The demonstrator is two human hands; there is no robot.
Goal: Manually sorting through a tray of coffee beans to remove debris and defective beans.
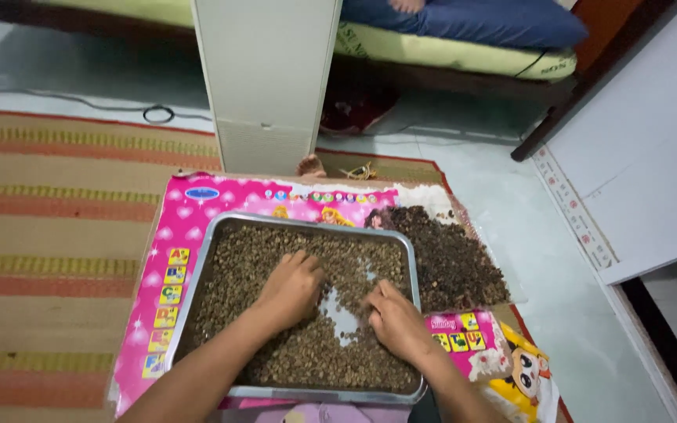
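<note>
**Loose beans in a shallow metal tray, both hands in the heap**

Starting at the left, we see a striped woven mat [48, 235] on the floor, and on it a pink printed sheet [168, 235] with small coloured picture squares down its edge. On that sheet sits the metal tray [197, 270], rectangular, shallow, with a thin rolled rim.

The tray is filled with small brownish-green beans [244, 266], a loose granular layer. We judge them light one by one, dry and hard, free to roll and slide; they will not be pinched up in bulk but pushed, raked or scooped with cupped fingers. The whole tray, loaded, is likely moderately heavy and stiff, best taken by its two opposite rims and kept level, since the low wall would spill easily.

Our left hand [291, 290] lies palm down on the beans near the tray's middle, fingers loosely curled and spread into the heap; its grip closes on nothing we can make out. Just beside it a bare patch of tray floor shows. Our right hand [397, 321] rests on the beans toward the right wall, fingers bent, tips among the grains; whether it pinches any we cannot tell.

Right of the tray, a pile of darker beans [452, 266] lies directly on the sheet.
</note>
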